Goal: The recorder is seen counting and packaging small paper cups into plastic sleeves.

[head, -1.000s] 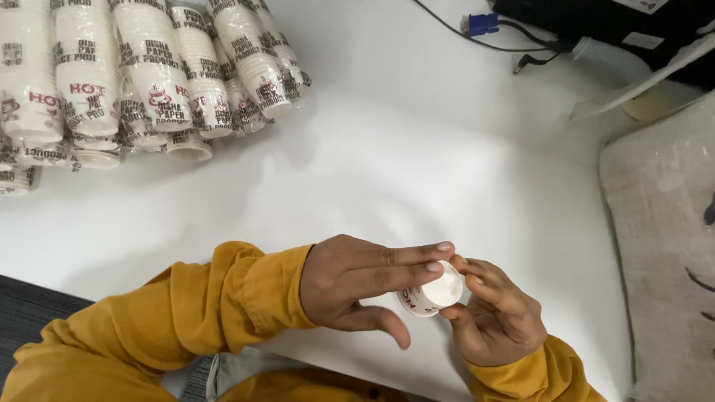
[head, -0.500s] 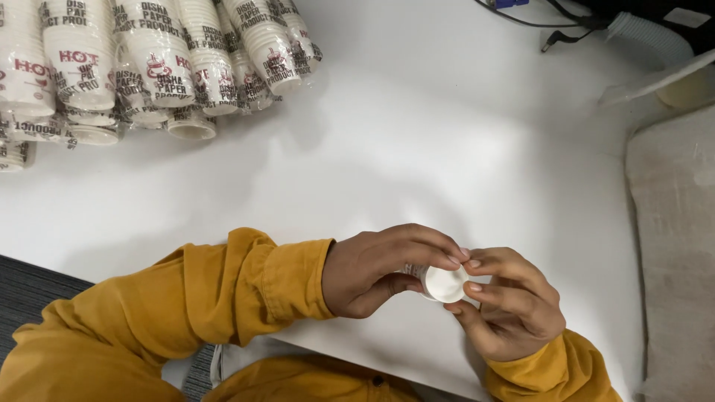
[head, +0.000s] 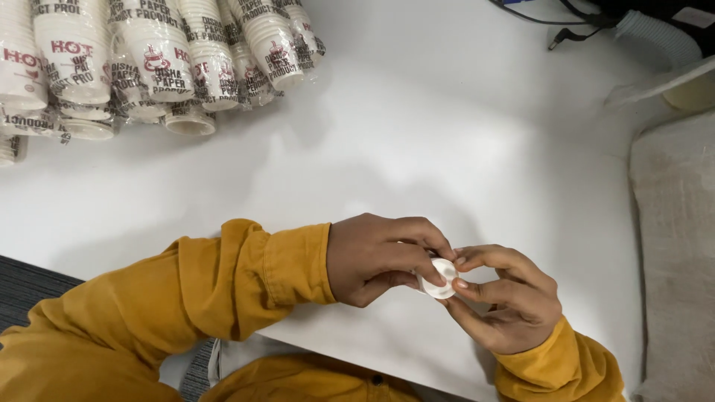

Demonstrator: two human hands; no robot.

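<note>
Both the left hand and right hand pinch a small white paper cup between fingertips, at five o'clock on the white table. Wrapped stacks of paper cups lie at eleven o'clock.

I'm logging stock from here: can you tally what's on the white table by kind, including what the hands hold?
Small white paper cup, held between left hand and right hand: 1
Wrapped sleeves of stacked paper cups, those clearly visible: about 7
Black cable end: 1
Total: about 9
</note>
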